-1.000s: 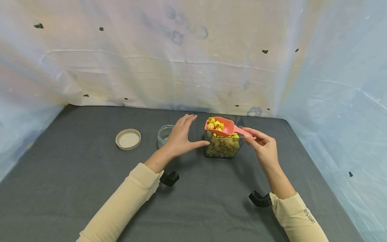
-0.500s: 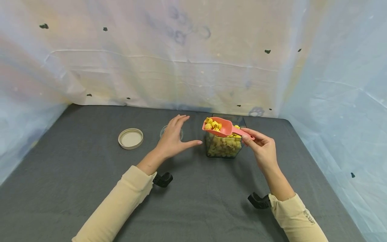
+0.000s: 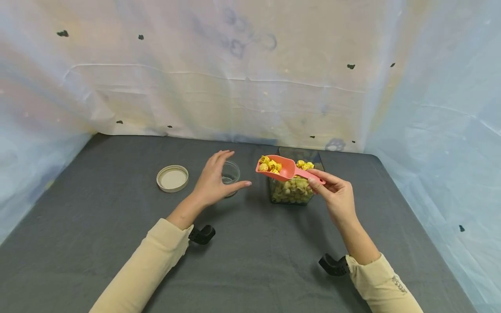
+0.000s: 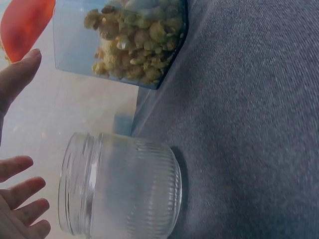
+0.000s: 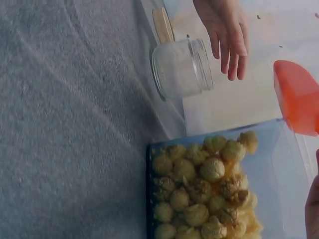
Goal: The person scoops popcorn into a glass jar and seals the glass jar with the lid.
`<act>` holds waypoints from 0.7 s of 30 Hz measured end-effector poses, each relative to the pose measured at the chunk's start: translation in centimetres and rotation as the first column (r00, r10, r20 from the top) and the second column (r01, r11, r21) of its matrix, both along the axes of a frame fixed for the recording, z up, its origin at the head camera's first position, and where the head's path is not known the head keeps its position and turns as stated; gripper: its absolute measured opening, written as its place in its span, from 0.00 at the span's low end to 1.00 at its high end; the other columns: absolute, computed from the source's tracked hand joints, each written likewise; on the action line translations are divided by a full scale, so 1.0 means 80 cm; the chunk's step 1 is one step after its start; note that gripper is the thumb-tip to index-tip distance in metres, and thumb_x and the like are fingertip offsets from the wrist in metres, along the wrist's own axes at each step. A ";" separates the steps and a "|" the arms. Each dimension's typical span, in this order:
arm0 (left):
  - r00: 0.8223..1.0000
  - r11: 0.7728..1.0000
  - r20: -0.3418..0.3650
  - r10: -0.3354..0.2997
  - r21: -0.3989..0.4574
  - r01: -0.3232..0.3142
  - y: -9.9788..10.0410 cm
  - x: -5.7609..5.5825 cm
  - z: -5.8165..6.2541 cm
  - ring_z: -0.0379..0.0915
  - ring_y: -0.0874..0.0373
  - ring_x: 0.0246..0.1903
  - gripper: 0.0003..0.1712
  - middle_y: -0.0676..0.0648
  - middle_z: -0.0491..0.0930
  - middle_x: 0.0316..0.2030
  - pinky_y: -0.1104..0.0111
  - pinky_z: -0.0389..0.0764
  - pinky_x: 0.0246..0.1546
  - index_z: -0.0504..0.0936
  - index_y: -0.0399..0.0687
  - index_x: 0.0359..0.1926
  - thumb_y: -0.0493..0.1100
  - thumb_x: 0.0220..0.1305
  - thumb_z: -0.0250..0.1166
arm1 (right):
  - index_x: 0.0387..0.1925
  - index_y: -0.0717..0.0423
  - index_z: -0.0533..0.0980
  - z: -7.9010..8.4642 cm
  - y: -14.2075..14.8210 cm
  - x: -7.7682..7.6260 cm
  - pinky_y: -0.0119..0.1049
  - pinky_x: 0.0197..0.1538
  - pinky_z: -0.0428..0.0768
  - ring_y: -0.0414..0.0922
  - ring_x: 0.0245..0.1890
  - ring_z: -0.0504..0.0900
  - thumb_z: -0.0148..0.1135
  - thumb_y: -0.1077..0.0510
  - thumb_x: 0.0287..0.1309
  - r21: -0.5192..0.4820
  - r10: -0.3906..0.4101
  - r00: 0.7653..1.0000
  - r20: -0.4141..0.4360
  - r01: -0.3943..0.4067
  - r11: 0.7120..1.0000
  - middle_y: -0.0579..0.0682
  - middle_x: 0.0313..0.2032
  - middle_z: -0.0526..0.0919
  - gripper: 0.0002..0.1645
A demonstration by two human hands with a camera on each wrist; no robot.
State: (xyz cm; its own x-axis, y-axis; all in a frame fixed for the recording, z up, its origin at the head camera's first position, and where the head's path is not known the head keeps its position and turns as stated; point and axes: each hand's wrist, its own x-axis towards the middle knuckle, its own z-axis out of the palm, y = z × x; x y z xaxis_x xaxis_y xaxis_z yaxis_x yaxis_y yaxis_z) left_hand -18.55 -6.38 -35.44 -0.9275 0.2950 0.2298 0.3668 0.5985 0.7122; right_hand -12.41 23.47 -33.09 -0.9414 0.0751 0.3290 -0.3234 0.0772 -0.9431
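Note:
My right hand (image 3: 334, 193) pinches the handle of a pink scoop (image 3: 287, 168) that carries several pieces of yellow popcorn (image 3: 269, 165). The scoop is over the left rim of a clear square container (image 3: 291, 191) with popcorn inside. My left hand (image 3: 213, 180) hangs with fingers spread and thumb apart, above the mouth level of a glass jar (image 3: 231, 172), holding nothing. In the left wrist view the jar (image 4: 122, 186) shows whole and upright, with nothing in it. The right wrist view shows the left hand (image 5: 227, 35) just off the jar's mouth.
A round cream lid (image 3: 172, 178) lies on the dark grey tablecloth (image 3: 250, 261) left of the jar. A pale patterned sheet (image 3: 219, 100) hangs behind the table and along both sides. Each wrist bears a black camera mount (image 3: 202, 234).
My left hand has drawn to the left, uncovering more of the jar. The loaded scoop in my right hand has shifted slightly left, and the view has turned a little.

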 end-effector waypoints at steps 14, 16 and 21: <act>1.000 1.000 -0.009 0.024 0.014 -0.023 -0.020 0.003 -0.013 0.48 0.43 0.71 0.54 0.40 0.53 0.71 0.42 0.58 0.66 0.58 0.46 0.72 0.61 0.50 0.73 | 0.48 0.70 0.79 -0.002 -0.023 0.005 0.26 0.29 0.78 0.35 0.24 0.82 0.63 0.68 0.58 -0.003 0.011 1.000 0.005 -0.011 1.000 0.42 0.30 0.85 0.16; 1.000 0.999 -0.010 0.026 0.019 -0.026 -0.023 0.003 -0.014 0.49 0.43 0.71 0.54 0.41 0.54 0.71 0.43 0.59 0.65 0.58 0.46 0.72 0.61 0.50 0.73 | 0.48 0.71 0.79 -0.002 -0.027 0.006 0.26 0.28 0.78 0.35 0.24 0.83 0.64 0.68 0.58 0.001 0.009 1.000 0.011 -0.009 1.000 0.42 0.30 0.85 0.16; 1.000 0.999 0.001 0.030 0.036 -0.030 -0.029 0.003 -0.018 0.50 0.44 0.70 0.54 0.42 0.54 0.71 0.44 0.60 0.65 0.58 0.46 0.72 0.61 0.50 0.73 | 0.50 0.72 0.78 -0.002 -0.040 0.009 0.26 0.27 0.77 0.35 0.23 0.83 0.65 0.67 0.57 0.006 -0.031 0.999 0.038 0.031 0.999 0.46 0.27 0.86 0.19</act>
State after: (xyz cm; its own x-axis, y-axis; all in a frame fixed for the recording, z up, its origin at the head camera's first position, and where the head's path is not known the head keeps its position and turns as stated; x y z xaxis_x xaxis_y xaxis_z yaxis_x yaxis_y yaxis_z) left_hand -18.29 -8.72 -36.89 -0.9358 0.2584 0.2398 0.3490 0.5831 0.7336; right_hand -11.68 20.28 -33.21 -0.9504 0.1032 0.2935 -0.2848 0.0914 -0.9542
